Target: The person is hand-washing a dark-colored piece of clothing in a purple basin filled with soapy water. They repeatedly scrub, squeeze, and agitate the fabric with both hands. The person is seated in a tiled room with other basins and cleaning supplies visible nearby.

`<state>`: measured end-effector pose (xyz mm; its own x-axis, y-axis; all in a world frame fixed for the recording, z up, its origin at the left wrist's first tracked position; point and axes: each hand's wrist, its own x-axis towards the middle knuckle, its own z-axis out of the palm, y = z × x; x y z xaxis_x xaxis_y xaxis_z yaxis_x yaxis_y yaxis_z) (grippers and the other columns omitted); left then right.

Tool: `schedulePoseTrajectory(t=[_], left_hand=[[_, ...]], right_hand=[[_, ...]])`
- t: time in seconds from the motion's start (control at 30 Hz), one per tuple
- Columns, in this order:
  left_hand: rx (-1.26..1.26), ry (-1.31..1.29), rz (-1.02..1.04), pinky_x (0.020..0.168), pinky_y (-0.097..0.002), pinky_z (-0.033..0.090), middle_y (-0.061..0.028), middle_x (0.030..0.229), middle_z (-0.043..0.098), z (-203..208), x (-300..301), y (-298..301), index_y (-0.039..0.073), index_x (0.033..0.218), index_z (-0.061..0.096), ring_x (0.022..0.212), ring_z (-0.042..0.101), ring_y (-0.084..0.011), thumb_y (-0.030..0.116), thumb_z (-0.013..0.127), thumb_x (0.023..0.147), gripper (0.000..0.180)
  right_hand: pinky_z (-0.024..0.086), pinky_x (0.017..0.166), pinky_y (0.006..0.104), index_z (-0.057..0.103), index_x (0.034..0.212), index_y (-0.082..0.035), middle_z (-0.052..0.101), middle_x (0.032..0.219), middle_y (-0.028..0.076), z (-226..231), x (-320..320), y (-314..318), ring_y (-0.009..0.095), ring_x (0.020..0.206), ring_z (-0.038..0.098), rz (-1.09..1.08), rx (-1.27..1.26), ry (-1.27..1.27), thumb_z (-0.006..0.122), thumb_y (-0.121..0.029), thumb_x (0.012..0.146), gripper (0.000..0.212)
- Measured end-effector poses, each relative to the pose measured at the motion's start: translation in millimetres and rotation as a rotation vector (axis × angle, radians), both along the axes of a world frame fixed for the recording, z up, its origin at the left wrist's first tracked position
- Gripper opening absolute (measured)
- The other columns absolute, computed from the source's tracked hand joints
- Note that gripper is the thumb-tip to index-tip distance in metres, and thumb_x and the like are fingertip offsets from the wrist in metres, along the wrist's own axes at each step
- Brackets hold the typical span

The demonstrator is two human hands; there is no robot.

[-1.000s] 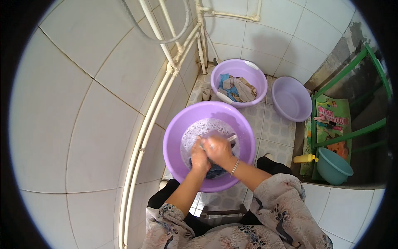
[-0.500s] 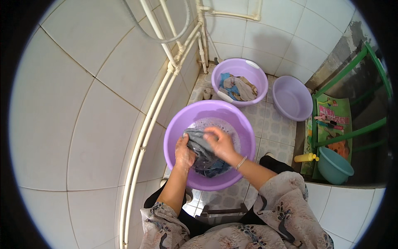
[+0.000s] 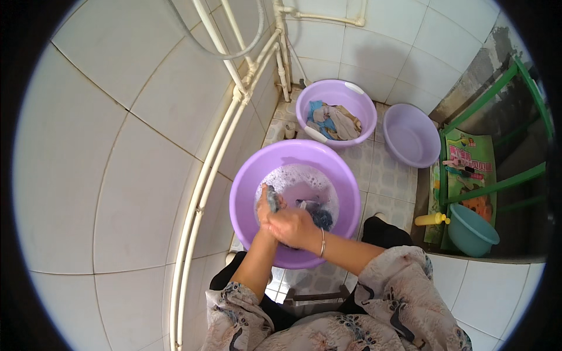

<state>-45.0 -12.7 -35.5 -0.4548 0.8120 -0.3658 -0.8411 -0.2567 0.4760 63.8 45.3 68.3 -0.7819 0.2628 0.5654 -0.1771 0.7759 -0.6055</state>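
A large purple basin [image 3: 353, 202] stands in front of me, holding soapy water with white suds. Above the water, my left hand [image 3: 263, 209] grips a wet grey cloth [image 3: 272, 199], part of which pokes out beside the thumb. My right hand [image 3: 293, 228] is closed at the left palm, pressed against the same bunched cloth; the fingers partly hide it. A bracelet circles my right wrist. Darker wet fabric [image 3: 321, 217] lies in the water to the right of my hands.
Beyond it sits a purple basin [image 3: 304, 111] with blue and beige clothes [image 3: 336, 121], beside a pale purple basin [image 3: 411, 136]. To the right are a green metal frame [image 3: 497, 190], a teal basin [image 3: 473, 234] and a yellow bottle [image 3: 432, 219]. Cream pipes [image 3: 219, 155] run along the left wall.
The grey cloth, spread between my hands before, is now bunched in them. My right hand has moved down and left against my left hand. More suds and the darker fabric now show.
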Motion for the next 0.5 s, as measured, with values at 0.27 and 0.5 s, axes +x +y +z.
schedulePoseTrajectory(t=[0.27,0.5], left_hand=[[-0.172,0.147,-0.042,0.094,-0.0454,0.043,-0.0163,0.116,0.058,113,18,7,-0.001,0.119,0.051,0.109,0.055,-0.0298,0.026,0.049,0.093,0.038],[-0.36,0.117,0.151,0.084,-0.0393,0.049,-0.0131,0.101,0.06,113,28,-18,0.0,0.108,0.052,0.094,0.06,-0.0264,0.013,0.047,0.093,0.02]], right_hand=[[0.045,0.06,0.029,0.062,0.085,0.001,0.061,0.07,0.004,-31,-11,99,0.011,0.066,0.055,-0.308,-0.804,-0.082,0.064,-0.023,0.085,0.024],[0.049,0.07,0.0306,0.061,0.1,-0.002,0.066,0.086,0.008,16,28,37,0.017,0.077,0.062,-0.123,-0.584,-0.037,0.056,-0.013,0.089,0.016]])
